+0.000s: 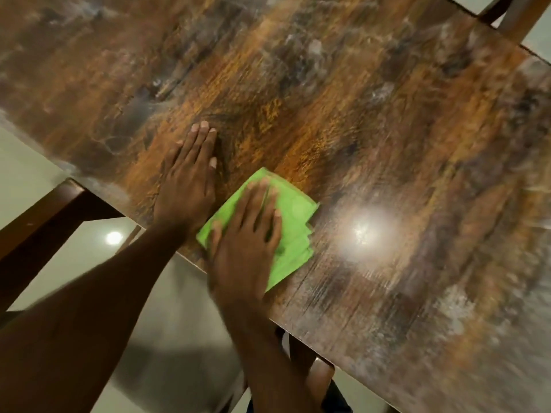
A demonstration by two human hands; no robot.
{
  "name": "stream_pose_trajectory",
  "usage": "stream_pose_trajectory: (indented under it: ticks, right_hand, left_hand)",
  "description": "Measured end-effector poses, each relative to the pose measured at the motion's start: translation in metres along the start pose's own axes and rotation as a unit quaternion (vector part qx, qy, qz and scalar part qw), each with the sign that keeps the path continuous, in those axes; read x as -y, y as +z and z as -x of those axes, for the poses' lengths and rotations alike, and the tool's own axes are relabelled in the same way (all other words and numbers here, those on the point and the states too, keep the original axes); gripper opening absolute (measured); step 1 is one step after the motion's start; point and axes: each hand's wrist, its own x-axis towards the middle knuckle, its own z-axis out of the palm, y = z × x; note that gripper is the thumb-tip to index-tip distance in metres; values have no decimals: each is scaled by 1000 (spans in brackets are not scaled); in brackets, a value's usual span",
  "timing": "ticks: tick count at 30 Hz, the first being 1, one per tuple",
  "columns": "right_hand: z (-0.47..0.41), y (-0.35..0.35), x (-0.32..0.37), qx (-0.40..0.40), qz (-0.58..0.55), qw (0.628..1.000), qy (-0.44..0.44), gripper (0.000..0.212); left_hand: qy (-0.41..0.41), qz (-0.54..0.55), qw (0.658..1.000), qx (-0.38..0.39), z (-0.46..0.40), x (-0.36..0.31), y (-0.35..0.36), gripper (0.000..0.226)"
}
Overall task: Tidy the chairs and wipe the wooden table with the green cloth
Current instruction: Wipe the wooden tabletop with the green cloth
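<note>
The wooden table (343, 93) fills most of the head view, its glossy top streaked with pale smears. A folded green cloth (293, 222) lies near the table's near edge. My right hand (246, 242) presses flat on the cloth, fingers spread over it, and looks blurred. My left hand (190, 174) rests palm down on the bare wood just left of the cloth, fingers together and straight. A dark wooden chair (44, 222) shows at the left, beside the table's corner.
Another chair part (512, 13) sticks up past the far right table edge. The pale glossy floor (89, 257) shows at the left and below. A bright lamp reflection (365, 231) sits on the tabletop right of the cloth.
</note>
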Motion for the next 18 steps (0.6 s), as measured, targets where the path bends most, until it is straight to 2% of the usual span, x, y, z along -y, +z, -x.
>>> stream_pose_trajectory:
  ticks: [2,5,10,13,18]
  right_hand:
    - [41,7,9,8,2,999,-53,81]
    - [56,12,-13,-13,16,997,-75,78]
    - [78,-9,-100,-10,51,999,7,78]
    - [87,-25,-128,-20,11,999,36,74]
    - [-15,-28,-131,-99,-30,988,114,70]
  left_hand:
    - [7,2,1000,-5,-1,0,1,57]
    - [8,2,1000,-7,-1,3,0,57]
    - [-1,13,1000,12,-1,2,-1,58]
    - [3,8,1000,13,0,1,-1,59]
    - [6,-2,1000,4,4,2,1,58]
